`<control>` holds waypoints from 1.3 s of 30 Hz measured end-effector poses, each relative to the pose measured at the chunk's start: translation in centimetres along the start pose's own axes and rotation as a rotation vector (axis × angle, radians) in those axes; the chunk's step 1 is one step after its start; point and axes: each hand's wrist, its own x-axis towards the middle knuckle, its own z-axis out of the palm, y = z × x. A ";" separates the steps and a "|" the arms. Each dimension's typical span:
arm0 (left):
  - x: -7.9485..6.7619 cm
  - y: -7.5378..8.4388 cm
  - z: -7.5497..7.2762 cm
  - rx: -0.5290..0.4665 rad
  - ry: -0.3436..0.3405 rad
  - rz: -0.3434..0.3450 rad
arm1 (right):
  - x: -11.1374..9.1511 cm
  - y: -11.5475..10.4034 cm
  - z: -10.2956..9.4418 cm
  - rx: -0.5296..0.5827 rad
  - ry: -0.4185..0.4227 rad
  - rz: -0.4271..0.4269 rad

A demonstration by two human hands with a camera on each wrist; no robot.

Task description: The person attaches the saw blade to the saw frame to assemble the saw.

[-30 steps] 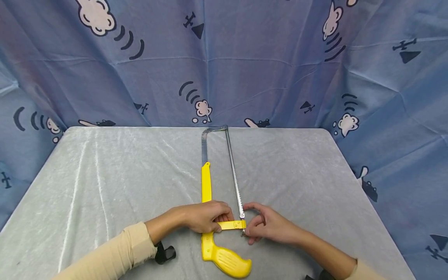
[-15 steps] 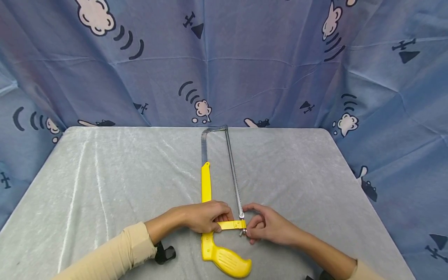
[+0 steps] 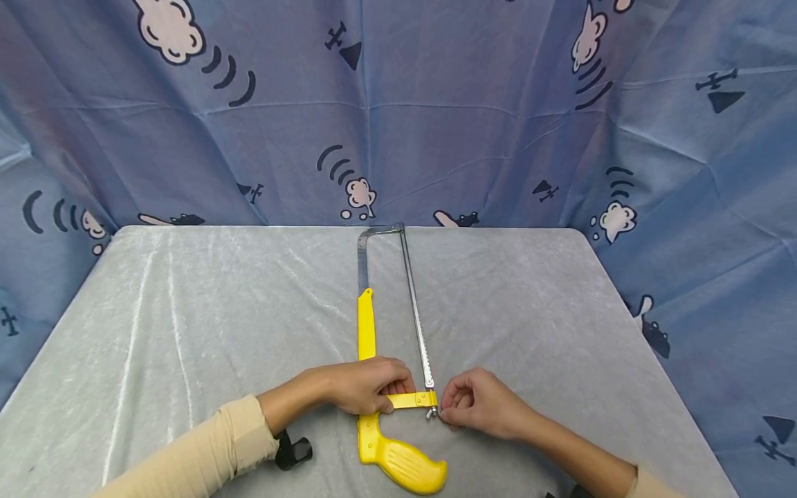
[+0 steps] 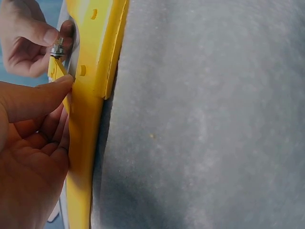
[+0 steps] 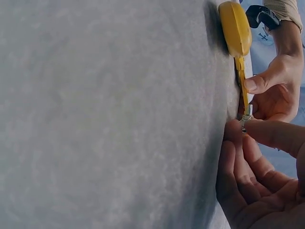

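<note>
Head view: left hand grips the yellow crosspiece, right hand pinches the wingnut, hacksaw blade between them.

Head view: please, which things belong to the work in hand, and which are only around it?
Work in hand:
saw, with its blade
small metal nut, at the fingers of the right hand
left hand, gripping the saw

Only around it:
grey cloth, under the saw
blue curtain, behind
black device, near the left wrist
</note>
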 end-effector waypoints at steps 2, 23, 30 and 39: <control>0.0 0.0 0.0 -0.005 0.000 0.000 | -0.1 0.0 0.0 -0.019 -0.003 -0.002; 0.1 0.0 0.0 -0.006 -0.003 0.000 | 0.2 -0.5 1.0 -0.122 0.009 -0.012; 0.1 -0.1 0.0 -0.006 0.000 0.000 | 0.4 -0.8 1.4 -0.154 0.054 0.017; 0.1 -0.2 0.0 0.002 0.001 0.003 | 0.3 -0.7 0.9 -0.136 0.010 0.002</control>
